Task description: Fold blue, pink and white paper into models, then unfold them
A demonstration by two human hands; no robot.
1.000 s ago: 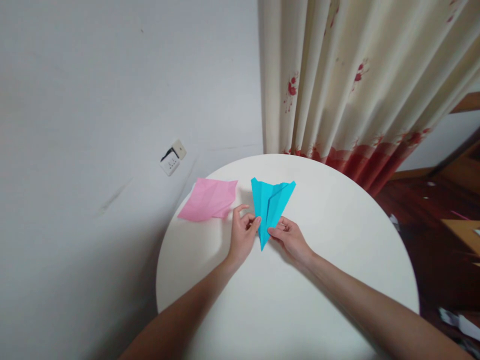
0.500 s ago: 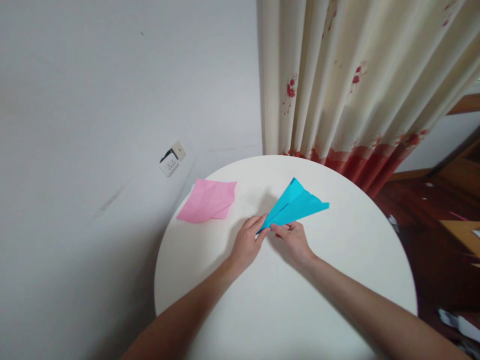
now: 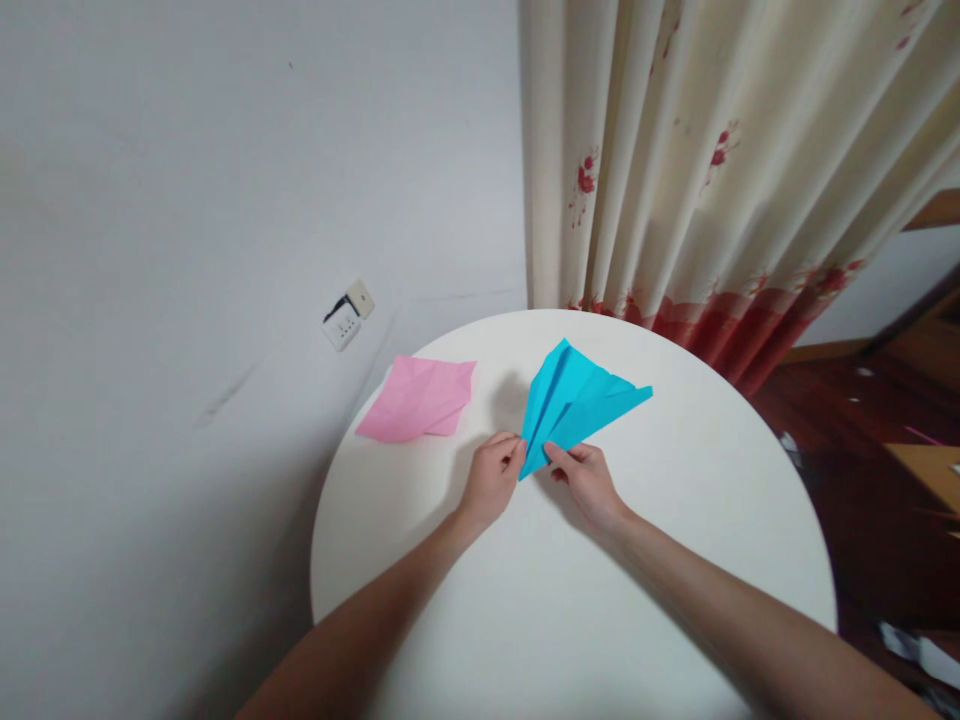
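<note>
The plane (image 3: 574, 405), which half a second ago lay flat and pointed right, now fans open as we pinch its near tip in both hands (image 3: 491, 478) (image 3: 589, 478) above the surface (image 3: 675, 560).

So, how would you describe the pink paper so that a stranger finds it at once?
Start at the round white table beside the flowered curtain. The pink paper lies flat at its far left edge, near the wall socket. No hand touches it, unlike the blue folded paper.
</note>
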